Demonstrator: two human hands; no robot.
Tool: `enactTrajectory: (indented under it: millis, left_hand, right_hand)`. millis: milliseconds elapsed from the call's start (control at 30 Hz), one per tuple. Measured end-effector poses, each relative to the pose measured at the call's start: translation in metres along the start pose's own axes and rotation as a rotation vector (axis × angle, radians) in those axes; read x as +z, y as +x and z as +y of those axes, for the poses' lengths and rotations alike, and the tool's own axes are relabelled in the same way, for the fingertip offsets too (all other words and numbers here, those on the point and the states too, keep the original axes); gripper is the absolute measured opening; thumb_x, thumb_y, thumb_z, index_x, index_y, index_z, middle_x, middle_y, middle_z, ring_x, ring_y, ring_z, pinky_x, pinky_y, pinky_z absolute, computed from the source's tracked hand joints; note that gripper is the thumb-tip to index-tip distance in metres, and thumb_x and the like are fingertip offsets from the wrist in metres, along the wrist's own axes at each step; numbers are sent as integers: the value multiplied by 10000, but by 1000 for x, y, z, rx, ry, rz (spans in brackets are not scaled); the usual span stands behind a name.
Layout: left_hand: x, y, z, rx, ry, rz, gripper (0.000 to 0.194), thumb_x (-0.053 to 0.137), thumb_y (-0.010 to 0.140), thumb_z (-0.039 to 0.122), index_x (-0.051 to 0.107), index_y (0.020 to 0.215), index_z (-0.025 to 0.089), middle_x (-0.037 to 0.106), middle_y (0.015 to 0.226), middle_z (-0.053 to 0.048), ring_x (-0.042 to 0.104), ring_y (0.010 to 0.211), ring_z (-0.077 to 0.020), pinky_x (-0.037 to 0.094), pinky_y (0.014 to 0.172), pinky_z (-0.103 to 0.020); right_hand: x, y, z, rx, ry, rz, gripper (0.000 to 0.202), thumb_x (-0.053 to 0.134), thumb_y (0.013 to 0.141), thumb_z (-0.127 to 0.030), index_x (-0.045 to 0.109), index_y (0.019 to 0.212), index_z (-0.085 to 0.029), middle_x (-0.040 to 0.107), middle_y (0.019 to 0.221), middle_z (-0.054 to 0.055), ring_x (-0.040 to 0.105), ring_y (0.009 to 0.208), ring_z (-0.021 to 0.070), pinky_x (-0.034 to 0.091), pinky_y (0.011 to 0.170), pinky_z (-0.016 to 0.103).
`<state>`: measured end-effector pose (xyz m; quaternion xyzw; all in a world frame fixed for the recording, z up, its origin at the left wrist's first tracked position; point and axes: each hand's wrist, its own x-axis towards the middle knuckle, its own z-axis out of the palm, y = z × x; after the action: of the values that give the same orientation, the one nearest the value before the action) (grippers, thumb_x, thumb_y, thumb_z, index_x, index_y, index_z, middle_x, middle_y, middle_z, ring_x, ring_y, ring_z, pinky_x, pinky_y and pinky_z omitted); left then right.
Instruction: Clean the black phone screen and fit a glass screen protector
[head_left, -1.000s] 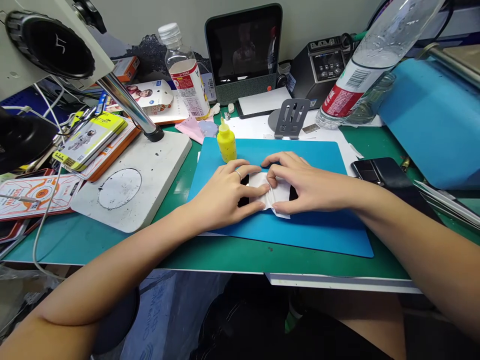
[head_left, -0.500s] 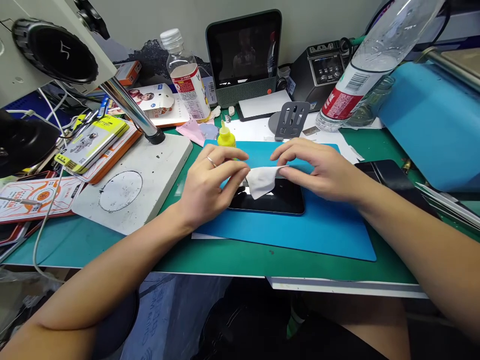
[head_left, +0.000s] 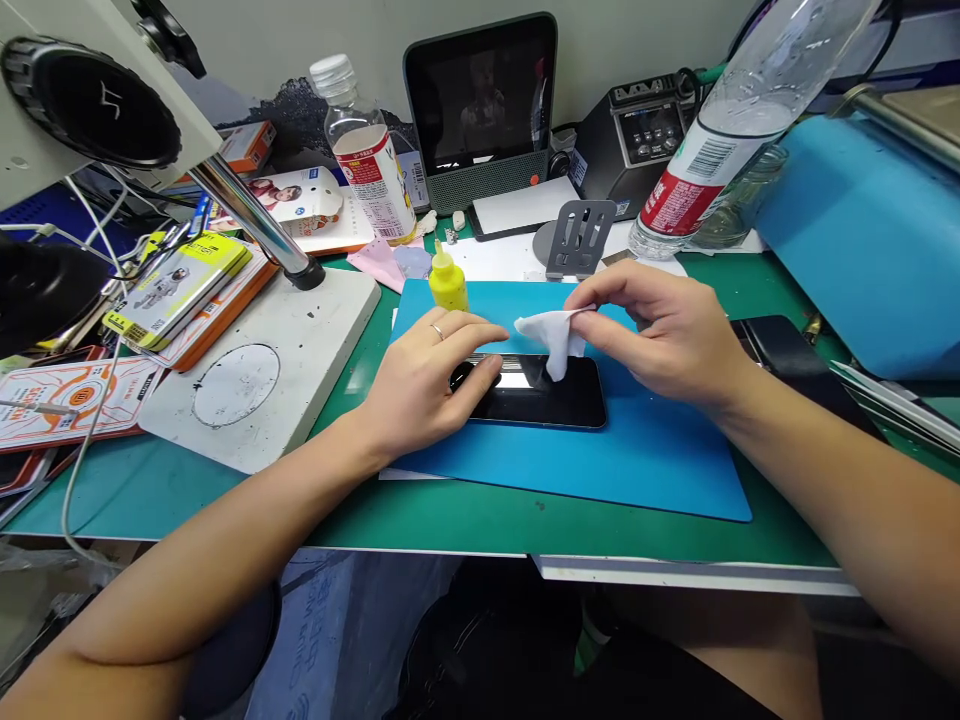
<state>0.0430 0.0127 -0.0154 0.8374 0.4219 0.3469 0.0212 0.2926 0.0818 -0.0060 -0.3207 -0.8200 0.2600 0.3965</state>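
A black smartphone [head_left: 555, 400] lies flat on a blue mat [head_left: 600, 465], its dark face up with a light reflection on it. My right hand [head_left: 660, 325] pinches a small white cloth [head_left: 556, 335] by one edge between thumb and fingers. The cloth hangs crumpled over the phone's far side; whether it touches the glass I cannot tell. My left hand [head_left: 442, 375], with a ring on one finger, is at the phone's left end. Its thumb and fingers are apart with nothing between them. The hand covers the phone's left end.
A yellow dropper bottle [head_left: 448, 285] stands at the mat's far edge. Behind are a grey folding stand [head_left: 581, 240], a tilted plastic bottle [head_left: 697, 185], another bottle [head_left: 371, 165] and a screen [head_left: 484, 100]. The white microscope base [head_left: 262, 370] is on the left, a black case [head_left: 802, 370] on the right.
My left hand has let go of the cloth and lowered to the phone's left end. My right hand has raised slightly and drawn the cloth to the right.
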Motion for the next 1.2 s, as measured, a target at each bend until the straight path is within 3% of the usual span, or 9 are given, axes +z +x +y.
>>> enactTrajectory:
  millis: [100, 233, 333, 433, 533, 633, 767, 933, 1200]
  left_hand:
    - [-1, 0, 0, -20, -24, 32, 234, 564, 996, 226, 649, 1206, 164, 721, 1167, -111, 657, 1073, -228, 542, 937, -385]
    - [-1, -1, -2, -12, -32, 15, 246, 540, 1006, 226, 647, 1223, 180, 703, 1206, -111, 649, 1106, -229, 544, 964, -397]
    - [1, -1, -3, 77, -33, -120, 279, 524, 1023, 254, 652, 1255, 166, 685, 1282, -129, 643, 1149, -242, 522, 1031, -424]
    - [3, -2, -1, 186, -41, -356, 418, 516, 1036, 363, 588, 1382, 140, 592, 1470, -164, 553, 1346, -306, 451, 1145, -494]
    - [1, -2, 4, 222, -29, -531, 547, 512, 1029, 490, 520, 1469, 166, 488, 1588, -141, 413, 1489, -352, 323, 1230, -589]
    - [-2, -2, 10, 256, -46, -556, 576, 514, 1016, 541, 543, 1455, 169, 512, 1573, -125, 411, 1482, -360, 289, 1236, -597]
    - [-5, -1, 15, 268, -51, -549, 601, 525, 995, 590, 586, 1416, 166, 545, 1547, -120, 509, 1335, -354, 416, 1094, -540]
    - [-5, -1, 17, 200, 24, -552, 626, 507, 984, 639, 584, 1428, 204, 491, 1596, -72, 546, 1173, -329, 431, 975, -511]
    - [-4, -2, 18, 240, 21, -533, 631, 484, 990, 647, 597, 1402, 182, 504, 1584, -92, 556, 1128, -313, 449, 925, -495]
  right_hand:
    - [0, 1, 0, -18, 43, -11, 68, 662, 913, -288, 707, 963, -279, 744, 945, 11, 689, 846, 214, 558, 803, 398]
    - [-5, 5, 9, -185, -171, -173, 80, 636, 889, -240, 711, 887, -266, 771, 1079, 58, 677, 1032, 289, 518, 931, 479]
    - [-10, 8, 13, -289, -196, -307, 107, 611, 850, -204, 705, 829, -251, 760, 1129, 82, 663, 1051, 307, 513, 937, 509]
    - [-13, 9, 11, -305, -173, -410, 128, 608, 831, -213, 720, 801, -266, 757, 1105, 70, 656, 1053, 309, 507, 959, 528]
    - [-14, 10, 8, -236, -224, -355, 154, 597, 876, -278, 742, 828, -297, 746, 1159, 60, 615, 1157, 337, 470, 1022, 564]
    - [-15, 11, 7, -180, -279, -269, 212, 546, 944, -301, 752, 892, -302, 733, 1198, 73, 597, 1197, 338, 442, 1055, 564]
    - [-15, 10, 7, -274, -252, -282, 208, 562, 942, -260, 765, 906, -231, 734, 1064, 120, 642, 1027, 311, 503, 908, 499]
    - [-15, 7, 5, -338, -239, -462, 228, 562, 909, -202, 780, 843, -217, 635, 727, 31, 586, 677, 177, 447, 631, 322]
    - [-15, 3, 3, -363, -381, -566, 299, 518, 896, -176, 808, 882, -245, 571, 584, -4, 533, 571, 156, 352, 550, 297]
